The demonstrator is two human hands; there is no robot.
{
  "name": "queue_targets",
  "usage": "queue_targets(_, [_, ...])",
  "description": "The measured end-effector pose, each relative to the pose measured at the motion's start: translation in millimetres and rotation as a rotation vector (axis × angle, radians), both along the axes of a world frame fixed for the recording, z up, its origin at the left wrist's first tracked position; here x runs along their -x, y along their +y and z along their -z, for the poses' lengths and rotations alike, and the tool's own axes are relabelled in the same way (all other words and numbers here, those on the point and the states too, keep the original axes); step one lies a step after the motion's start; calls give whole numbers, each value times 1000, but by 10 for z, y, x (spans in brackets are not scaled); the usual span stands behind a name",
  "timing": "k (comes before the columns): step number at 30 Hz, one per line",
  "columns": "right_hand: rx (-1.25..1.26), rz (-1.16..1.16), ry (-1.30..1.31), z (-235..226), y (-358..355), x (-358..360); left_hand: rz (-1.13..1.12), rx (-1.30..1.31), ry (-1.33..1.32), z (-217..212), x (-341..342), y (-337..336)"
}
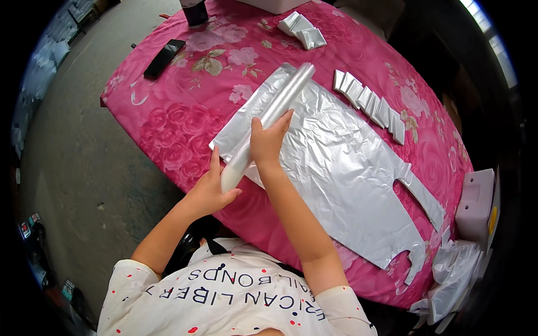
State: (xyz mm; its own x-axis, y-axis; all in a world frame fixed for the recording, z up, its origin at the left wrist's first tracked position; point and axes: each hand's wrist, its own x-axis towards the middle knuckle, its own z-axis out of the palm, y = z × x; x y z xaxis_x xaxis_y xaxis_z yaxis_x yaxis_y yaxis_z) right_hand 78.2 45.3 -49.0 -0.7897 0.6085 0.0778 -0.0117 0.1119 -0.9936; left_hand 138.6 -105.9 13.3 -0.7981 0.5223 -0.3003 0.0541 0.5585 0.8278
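Observation:
A long roll of clear, shiny plastic film [286, 92] lies slantwise across the left end of a stack of flat silvery plastic bags [336, 162]. My left hand [212, 189] grips the roll's near end, its thumb on one side and its fingers on the other. Farther up, my right hand [268, 143] is closed over the middle of the roll, with the thumb on the left and a finger along the right. The undersides of both hands are hidden. Cut-out handles on the bags point to the lower right.
A pink flowered cloth covers the table [185, 123]. Small folded plastic packets [370, 105] lie in a row on the right, with more packets [302, 31] at the back. A black phone [164, 59] rests far left, near a dark cup [194, 12]. Loose plastic bags [457, 269] hang at the right edge.

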Motion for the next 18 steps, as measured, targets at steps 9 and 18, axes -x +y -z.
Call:
queue_targets(9, [929,-261,255,-883,702,-591,281,-956,-1064,-11,-206,273])
queue_targets(18, [849,-49,168,-754,982,-1072,382,-617,-1156,10,-340,398])
